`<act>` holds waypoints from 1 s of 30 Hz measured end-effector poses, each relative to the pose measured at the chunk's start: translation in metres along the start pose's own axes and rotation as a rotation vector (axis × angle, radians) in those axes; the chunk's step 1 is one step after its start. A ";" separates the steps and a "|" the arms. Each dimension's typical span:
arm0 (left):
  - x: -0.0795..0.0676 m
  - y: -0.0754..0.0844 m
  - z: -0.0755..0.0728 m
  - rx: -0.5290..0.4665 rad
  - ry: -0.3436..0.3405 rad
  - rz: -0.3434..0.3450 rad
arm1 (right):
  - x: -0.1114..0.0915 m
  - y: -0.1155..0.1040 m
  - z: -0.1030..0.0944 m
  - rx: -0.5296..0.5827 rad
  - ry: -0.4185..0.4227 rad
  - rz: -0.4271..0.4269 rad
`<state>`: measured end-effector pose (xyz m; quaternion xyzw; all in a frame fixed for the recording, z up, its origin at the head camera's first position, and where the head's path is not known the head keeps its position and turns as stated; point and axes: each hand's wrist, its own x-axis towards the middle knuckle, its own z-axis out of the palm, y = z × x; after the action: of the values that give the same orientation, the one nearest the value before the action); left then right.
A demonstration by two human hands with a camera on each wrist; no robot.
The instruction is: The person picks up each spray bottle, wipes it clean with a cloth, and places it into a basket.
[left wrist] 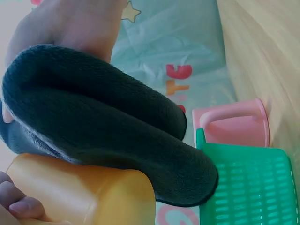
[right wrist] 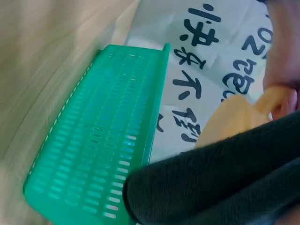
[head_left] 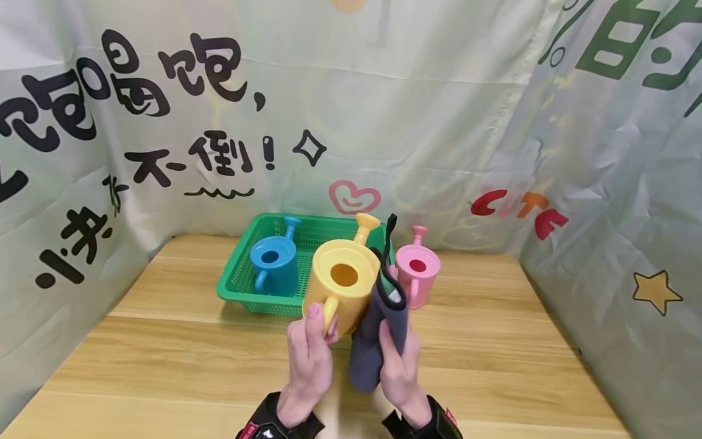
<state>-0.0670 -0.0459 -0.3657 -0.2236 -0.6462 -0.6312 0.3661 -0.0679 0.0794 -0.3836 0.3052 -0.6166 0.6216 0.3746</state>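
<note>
My left hand (head_left: 311,360) grips the handle of a yellow toy watering can (head_left: 342,280), raised in front of the green basket with its spout pointing away. In my right hand (head_left: 402,366) is a folded dark grey cloth (head_left: 378,341) with black edging and a hanging loop. The cloth lies against the right side of the yellow can. In the left wrist view, the cloth (left wrist: 112,122) droops in a thick fold beside the can (left wrist: 89,187). The right wrist view shows the cloth (right wrist: 211,178) overlapping the basket's end.
A green perforated basket (head_left: 236,286) stands at the table's back, holding a blue toy watering can (head_left: 280,268). Right of the basket, a pink toy watering can (head_left: 419,268) stands on the wooden table (head_left: 493,341). Printed cloth walls (head_left: 428,122) enclose the back and sides.
</note>
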 end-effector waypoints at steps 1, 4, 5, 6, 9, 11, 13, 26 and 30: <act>0.000 0.000 0.000 -0.010 -0.001 -0.011 | 0.000 0.002 0.002 -0.009 -0.030 -0.069; 0.001 0.002 0.000 -0.024 -0.002 -0.047 | 0.001 0.009 0.007 -0.004 -0.129 -0.245; 0.001 0.002 0.000 -0.021 0.001 -0.064 | 0.000 0.011 0.008 0.000 -0.164 -0.281; 0.000 0.003 0.000 -0.013 0.002 -0.079 | -0.001 0.012 0.009 -0.022 -0.174 -0.310; -0.001 0.003 0.001 0.007 0.010 -0.078 | -0.005 0.015 0.013 -0.042 -0.197 -0.375; -0.002 0.002 0.002 0.032 0.013 -0.061 | -0.006 0.015 0.015 -0.045 -0.199 -0.395; -0.003 0.001 0.003 0.046 0.013 -0.038 | -0.006 0.016 0.016 -0.031 -0.195 -0.406; -0.002 -0.002 0.001 -0.006 -0.013 0.007 | 0.003 -0.003 -0.001 0.125 0.046 0.284; 0.000 -0.004 -0.001 -0.130 -0.013 0.045 | 0.008 -0.004 -0.006 0.140 0.107 0.514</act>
<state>-0.0696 -0.0474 -0.3680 -0.2657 -0.6011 -0.6618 0.3607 -0.0680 0.0858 -0.3747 0.1306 -0.6087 0.7526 0.2146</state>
